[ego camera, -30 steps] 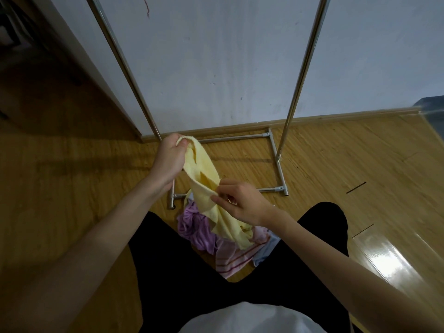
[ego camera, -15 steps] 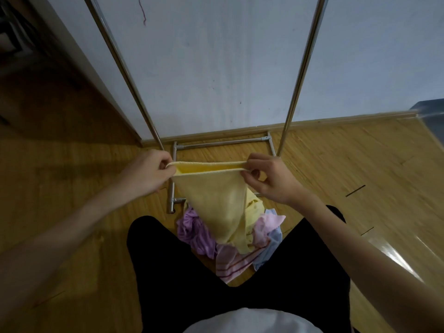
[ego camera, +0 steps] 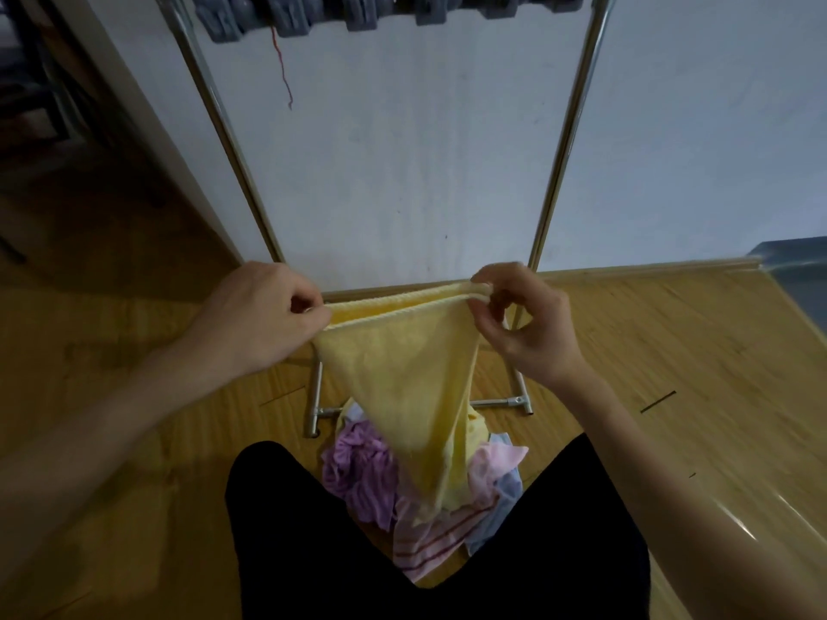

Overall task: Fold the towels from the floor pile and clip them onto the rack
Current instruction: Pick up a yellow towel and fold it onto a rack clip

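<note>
A yellow towel [ego camera: 407, 382] hangs doubled between my hands, its two top edges lying side by side. My left hand [ego camera: 259, 315] pinches its left corners and my right hand [ego camera: 523, 319] pinches its right corners. Its lower end droops to a point over the floor pile [ego camera: 362, 476] of purple, pink, blue and striped towels between my knees. Behind it stands the metal rack [ego camera: 566, 140], with several grey clips [ego camera: 291, 15] along its top bar at the upper edge of the view.
A white wall [ego camera: 402, 149] is right behind the rack. The rack's base frame [ego camera: 315, 396] rests on the wooden floor by the pile. A dark doorway opens at the left; a grey object [ego camera: 796, 270] sits at the far right.
My hands went from bunching the towel to stretching its top edge flat between them, and have risen. The view tilted up, so the clips on the top bar now show.
</note>
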Demonstrator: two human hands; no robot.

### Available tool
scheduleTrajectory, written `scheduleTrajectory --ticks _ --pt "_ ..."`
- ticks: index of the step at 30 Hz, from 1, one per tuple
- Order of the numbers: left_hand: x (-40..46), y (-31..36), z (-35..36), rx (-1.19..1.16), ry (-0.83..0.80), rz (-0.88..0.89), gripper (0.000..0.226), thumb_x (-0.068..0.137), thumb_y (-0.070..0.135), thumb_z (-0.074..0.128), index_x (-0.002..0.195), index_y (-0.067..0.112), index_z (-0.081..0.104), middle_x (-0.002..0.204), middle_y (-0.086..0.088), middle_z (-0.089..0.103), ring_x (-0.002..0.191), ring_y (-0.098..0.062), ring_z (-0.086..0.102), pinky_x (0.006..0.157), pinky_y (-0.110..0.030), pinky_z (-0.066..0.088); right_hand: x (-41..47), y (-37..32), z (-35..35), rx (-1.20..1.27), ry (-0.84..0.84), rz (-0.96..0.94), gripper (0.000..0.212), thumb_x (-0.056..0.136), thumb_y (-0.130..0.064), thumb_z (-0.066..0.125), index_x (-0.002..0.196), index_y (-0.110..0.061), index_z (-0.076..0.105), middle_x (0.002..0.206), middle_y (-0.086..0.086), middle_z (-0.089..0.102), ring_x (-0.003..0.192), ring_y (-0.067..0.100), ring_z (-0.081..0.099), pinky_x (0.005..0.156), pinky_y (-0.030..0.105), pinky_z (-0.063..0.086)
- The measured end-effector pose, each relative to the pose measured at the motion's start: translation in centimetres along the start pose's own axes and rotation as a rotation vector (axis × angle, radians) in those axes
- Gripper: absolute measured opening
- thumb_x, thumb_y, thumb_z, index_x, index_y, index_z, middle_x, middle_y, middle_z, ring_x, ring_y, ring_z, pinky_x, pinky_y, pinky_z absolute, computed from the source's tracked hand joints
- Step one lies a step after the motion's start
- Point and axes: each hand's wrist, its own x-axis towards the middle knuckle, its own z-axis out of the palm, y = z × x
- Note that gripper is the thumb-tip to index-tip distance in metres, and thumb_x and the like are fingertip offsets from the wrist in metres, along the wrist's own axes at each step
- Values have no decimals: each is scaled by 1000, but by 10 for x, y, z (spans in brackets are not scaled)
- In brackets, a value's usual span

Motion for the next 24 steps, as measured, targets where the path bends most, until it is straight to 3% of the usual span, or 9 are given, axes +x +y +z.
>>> scheduleTrajectory --ticks 3,7,12,16,20,24 --pt "4 -2 -1 48 -30 25 17 90 22 58 94 16 73 85 5 65 77 -8 58 70 -35 54 2 -1 1 -80 -9 -30 36 86 -3 67 120 -3 56 76 0 58 66 12 56 64 24 51" --pt "10 -2 0 -7 -100 117 21 94 14 51 103 21 69 91 10 62 85 -2 55 74 -27 47 4 5 4 -172 -40 -116 23 89 0 61 113 -1 63 83 5 59 71 14 54 65 27 49" --pt "9 4 3 -257 -214 204 47 94 0 43 120 38 52 89 10 58 84 -5 56 67 -24 44 6 5 10 -102 12 1 16 96 -8 51 108 -5 60 91 1 60 79 14 57 69 33 49" --pt "8 9 3 -248 -395 340 55 94 9 34 132 47 43 109 14 54 99 -5 53 81 -19 42 8 1 17 -34 19 78 14 98 -10 48 105 -5 58 92 0 60 80 8 56 71 24 47" --pt "10 11 2 -137 -574 336 60 77 9 29 121 42 54 108 19 44 103 0 46 83 -18 37 8 -1 20 -40 7 80 15 98 -8 48 108 -3 59 95 2 62 82 7 56 73 19 45" --pt "16 9 7 -93 -659 217 63 77 18 31 139 31 40 124 15 42 114 2 40 89 -7 29 6 -2 22 -35 17 78 16 97 -9 51 108 -5 61 94 1 63 79 4 56 70 14 43"
